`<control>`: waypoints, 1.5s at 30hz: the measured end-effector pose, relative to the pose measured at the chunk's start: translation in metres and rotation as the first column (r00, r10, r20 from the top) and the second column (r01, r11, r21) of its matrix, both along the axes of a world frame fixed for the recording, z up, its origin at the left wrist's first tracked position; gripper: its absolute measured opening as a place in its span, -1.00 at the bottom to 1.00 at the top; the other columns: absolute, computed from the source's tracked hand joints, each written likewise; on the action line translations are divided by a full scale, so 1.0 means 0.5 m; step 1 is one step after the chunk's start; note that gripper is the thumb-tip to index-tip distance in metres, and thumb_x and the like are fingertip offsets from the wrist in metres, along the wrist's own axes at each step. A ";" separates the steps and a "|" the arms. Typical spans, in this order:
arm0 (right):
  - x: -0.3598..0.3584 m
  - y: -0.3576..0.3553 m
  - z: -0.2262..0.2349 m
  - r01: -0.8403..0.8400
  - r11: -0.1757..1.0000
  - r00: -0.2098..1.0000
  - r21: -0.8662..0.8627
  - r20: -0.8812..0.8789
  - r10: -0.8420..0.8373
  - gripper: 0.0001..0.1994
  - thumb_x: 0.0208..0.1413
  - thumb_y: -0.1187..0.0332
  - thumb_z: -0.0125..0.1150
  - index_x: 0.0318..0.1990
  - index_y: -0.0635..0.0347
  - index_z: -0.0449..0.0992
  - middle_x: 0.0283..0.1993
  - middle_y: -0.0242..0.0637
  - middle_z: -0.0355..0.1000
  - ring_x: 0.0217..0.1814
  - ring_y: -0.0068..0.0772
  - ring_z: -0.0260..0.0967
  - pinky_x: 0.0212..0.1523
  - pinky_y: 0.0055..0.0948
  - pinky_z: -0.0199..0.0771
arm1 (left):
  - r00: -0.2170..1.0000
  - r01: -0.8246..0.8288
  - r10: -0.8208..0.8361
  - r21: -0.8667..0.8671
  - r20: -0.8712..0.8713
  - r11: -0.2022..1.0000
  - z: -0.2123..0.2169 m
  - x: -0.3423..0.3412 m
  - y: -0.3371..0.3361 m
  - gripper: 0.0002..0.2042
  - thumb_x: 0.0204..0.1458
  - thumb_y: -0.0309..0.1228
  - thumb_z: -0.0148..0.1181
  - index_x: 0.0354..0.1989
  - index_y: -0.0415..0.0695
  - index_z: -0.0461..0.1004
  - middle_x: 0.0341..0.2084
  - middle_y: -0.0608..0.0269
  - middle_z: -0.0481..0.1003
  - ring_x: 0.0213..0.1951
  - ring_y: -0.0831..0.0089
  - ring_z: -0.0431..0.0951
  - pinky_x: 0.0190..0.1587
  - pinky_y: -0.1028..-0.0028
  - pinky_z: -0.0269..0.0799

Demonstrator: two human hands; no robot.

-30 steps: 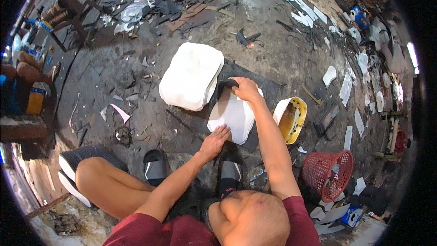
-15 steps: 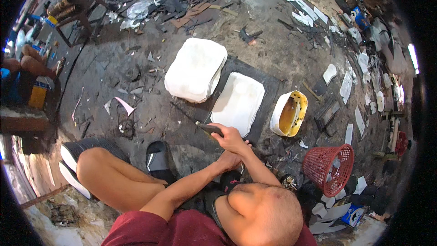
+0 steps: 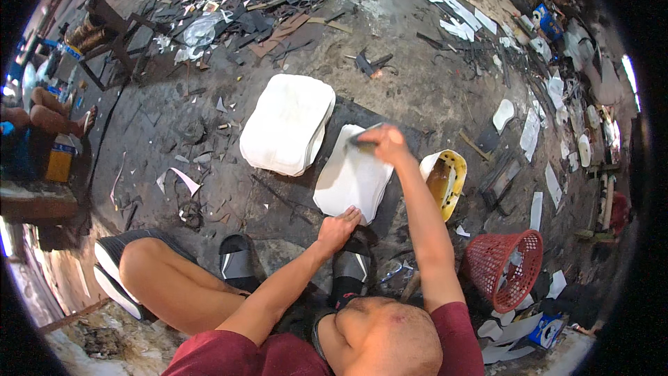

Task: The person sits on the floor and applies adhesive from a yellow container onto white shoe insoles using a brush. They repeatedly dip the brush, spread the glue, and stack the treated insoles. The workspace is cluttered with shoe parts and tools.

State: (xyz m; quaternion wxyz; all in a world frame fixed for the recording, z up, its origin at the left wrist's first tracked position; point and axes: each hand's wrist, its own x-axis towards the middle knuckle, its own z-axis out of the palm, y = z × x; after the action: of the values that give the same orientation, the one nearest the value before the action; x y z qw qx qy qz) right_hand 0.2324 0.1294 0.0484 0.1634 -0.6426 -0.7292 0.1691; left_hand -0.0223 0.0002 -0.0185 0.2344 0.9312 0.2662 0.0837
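A stack of white sheets with rounded corners (image 3: 351,177) lies on a dark mat (image 3: 362,110) in front of me. My left hand (image 3: 339,228) rests on the stack's near edge, fingers lying flat on the top sheet. At the far end of the same stack, my right hand (image 3: 390,145) grips a dark flat tool (image 3: 362,141) against the top sheet. Motion blurs the tool, so its exact kind is unclear. To the left sits a taller stack of similar white sheets (image 3: 289,125). Right of my right forearm is a cut-open white tub (image 3: 456,191) with yellow-brown stuff inside, partly hidden by that arm.
A red perforated basket (image 3: 511,268) stands tilted at the right, near white offcuts (image 3: 515,331). Dark and pale scraps (image 3: 278,14) litter the far floor. At the left edge are another person's legs (image 3: 56,118) and a wooden stand (image 3: 104,38).
My hands have parted: the left has come down onto the near edge of the stack. My right hand has moved away from me to the far end, carrying the dark tool.
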 end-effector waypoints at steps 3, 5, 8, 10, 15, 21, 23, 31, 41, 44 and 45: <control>-0.012 0.034 -0.011 -0.109 0.994 0.980 -0.028 0.167 0.112 -0.62 -0.28 0.55 0.24 -0.29 -0.22 0.72 -0.14 -0.47 0.62 0.07 -0.37 0.48 0.29 -0.24 0.30 | 0.998 0.002 -0.004 -0.046 -0.055 0.999 0.013 -0.002 0.007 -0.57 0.03 -0.53 0.03 0.13 -0.04 0.46 0.20 0.30 0.46 0.19 0.43 0.49 -0.19 0.36 0.64; -0.006 0.028 0.001 -0.344 0.925 0.925 -0.164 0.111 0.364 -0.64 -0.31 0.50 0.31 -0.33 -0.31 0.72 -0.18 -0.52 0.61 0.15 -0.46 0.43 0.25 -0.20 0.31 | 0.999 -0.002 -0.001 -0.065 -0.048 0.998 0.019 0.001 0.015 -0.56 0.03 -0.54 0.03 0.13 -0.04 0.46 0.20 0.30 0.46 0.20 0.42 0.48 -0.16 0.35 0.64; 0.038 -0.020 0.038 0.013 0.960 0.960 -0.279 0.273 0.066 -0.70 -0.20 0.35 0.32 -0.27 -0.36 0.73 -0.22 -0.42 0.63 -0.02 -0.37 0.53 0.10 -0.17 0.42 | 0.998 0.026 -0.030 -0.068 -0.062 0.997 0.027 -0.007 0.013 -0.52 0.04 -0.54 0.05 0.20 -0.06 0.42 0.23 0.31 0.43 0.27 0.42 0.40 -0.11 0.39 0.62; 0.067 -0.068 0.062 0.312 0.900 0.913 -0.305 0.358 -0.195 -0.66 -0.10 0.31 0.27 -0.13 -0.40 0.70 -0.29 -0.29 0.63 -0.15 -0.23 0.59 -0.05 -0.11 0.52 | 1.000 -0.003 0.001 -0.102 -0.019 0.995 0.031 -0.012 0.001 -0.47 -0.03 -0.60 0.07 0.22 -0.07 0.39 0.24 0.27 0.41 0.29 0.39 0.38 -0.07 0.36 0.61; 0.035 -0.177 0.063 0.160 0.825 0.962 -0.542 0.273 -0.008 -0.56 -0.01 0.31 0.24 0.08 -0.39 0.60 -0.07 -0.18 0.60 -0.04 -0.01 0.55 0.01 -0.13 0.54 | 1.000 -0.017 0.015 -0.102 -0.028 0.995 0.036 -0.007 -0.026 -0.34 -0.08 -0.58 0.10 0.32 -0.14 0.24 0.34 0.15 0.28 0.40 0.30 0.20 -0.04 0.31 0.61; 0.002 -0.189 0.031 0.426 0.866 0.903 -0.261 0.176 -0.391 -0.61 0.03 0.20 0.27 0.07 -0.18 0.54 -0.17 -0.09 0.59 -0.12 0.05 0.56 -0.09 0.00 0.54 | 0.999 -0.040 0.037 -0.183 -0.021 0.982 0.028 0.000 -0.012 -0.36 0.02 -0.45 0.14 0.35 -0.17 0.19 0.34 0.08 0.26 0.41 0.21 0.16 0.07 0.28 0.54; 0.006 -0.166 0.026 0.403 0.874 0.903 -0.271 0.275 -0.331 -0.60 0.05 0.17 0.27 0.09 -0.16 0.52 -0.19 -0.07 0.59 -0.16 0.07 0.57 -0.12 0.00 0.55 | 0.999 -0.031 0.035 -0.195 0.019 0.980 0.023 0.003 0.025 -0.38 0.03 -0.44 0.15 0.34 -0.18 0.21 0.33 0.06 0.28 0.40 0.19 0.19 0.12 0.28 0.51; -0.081 -0.213 -0.006 0.225 0.953 0.962 -0.202 0.198 -0.186 -0.66 0.04 0.23 0.23 0.01 -0.31 0.60 -0.34 -0.14 0.59 -0.27 0.00 0.57 -0.24 -0.04 0.56 | 0.884 -0.244 0.391 -0.461 0.256 0.853 0.033 -0.022 0.077 -0.57 0.00 -0.47 0.21 0.12 -0.19 0.48 0.10 0.01 0.49 0.15 0.10 0.47 0.14 0.27 0.45; -0.172 -0.332 0.068 0.200 0.932 0.972 -0.303 -0.057 -0.228 -0.67 0.03 0.28 0.31 0.00 -0.23 0.63 -0.28 -0.15 0.60 -0.18 0.00 0.57 -0.18 -0.14 0.58 | 0.628 -0.669 0.778 -0.507 0.004 0.543 -0.001 -0.068 0.094 -0.55 0.03 -0.51 0.08 0.16 -0.31 0.47 -0.15 -0.10 0.43 -0.09 0.09 0.44 -0.01 0.29 0.38; -0.096 -0.247 0.104 0.365 0.906 0.866 -0.216 -0.279 -0.416 -0.64 0.04 0.24 0.36 0.03 0.03 0.60 -0.13 -0.03 0.60 -0.05 -0.10 0.58 -0.06 -0.28 0.54 | 0.609 -0.655 0.792 -0.539 0.039 0.530 -0.020 -0.067 0.083 -0.52 0.00 -0.52 0.10 0.16 -0.33 0.46 -0.11 -0.11 0.41 -0.07 0.06 0.43 0.03 0.28 0.37; -0.082 -0.220 0.102 0.428 0.889 0.849 -0.163 -0.264 -0.457 -0.63 0.06 0.25 0.32 0.06 0.01 0.58 -0.09 -0.05 0.60 -0.07 -0.06 0.58 -0.08 -0.24 0.56 | 0.594 -0.663 0.802 -0.533 0.052 0.526 -0.026 -0.065 0.081 -0.52 -0.02 -0.53 0.10 0.16 -0.34 0.46 -0.11 -0.11 0.41 -0.06 0.06 0.42 0.03 0.28 0.36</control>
State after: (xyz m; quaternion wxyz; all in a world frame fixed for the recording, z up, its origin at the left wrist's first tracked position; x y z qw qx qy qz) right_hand 0.1912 0.0195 0.0992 0.2732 -0.7680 -0.5193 0.2566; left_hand -0.0548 0.0409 -0.0313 0.4257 0.6207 0.6108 0.2459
